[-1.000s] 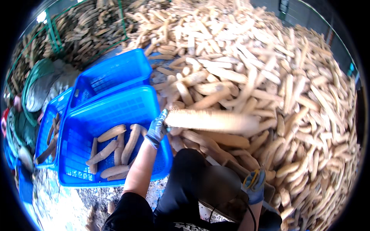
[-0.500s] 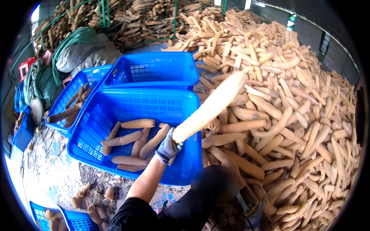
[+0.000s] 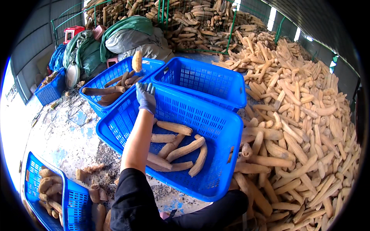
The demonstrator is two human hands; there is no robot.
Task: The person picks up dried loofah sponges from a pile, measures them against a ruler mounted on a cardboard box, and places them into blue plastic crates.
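Observation:
A pale dried loofah (image 3: 137, 61) hangs in the air above the back-left blue basket (image 3: 92, 102), clear of my fingertips. My gloved left hand (image 3: 146, 99) is stretched out beneath it, fingers extended and holding nothing, over the left side of the big near blue basket (image 3: 196, 115). Several loofahs (image 3: 187, 149) lie in the bottom of that near basket, partly hidden by my forearm. Darker brown loofahs (image 3: 103, 91) rest in the back-left basket. My right hand is out of view.
A heap of loofahs (image 3: 293, 154) covers the right side. Another blue basket (image 3: 208, 79) stands behind the near one. At lower left, a blue basket (image 3: 77, 198) holds short pieces. Sacks (image 3: 135, 40) and a green fence (image 3: 231, 32) stand at the back.
My left hand has let go of the loofah and moved away from me. The loofah has gone from over the near basket to above the back-left one. The view has turned left.

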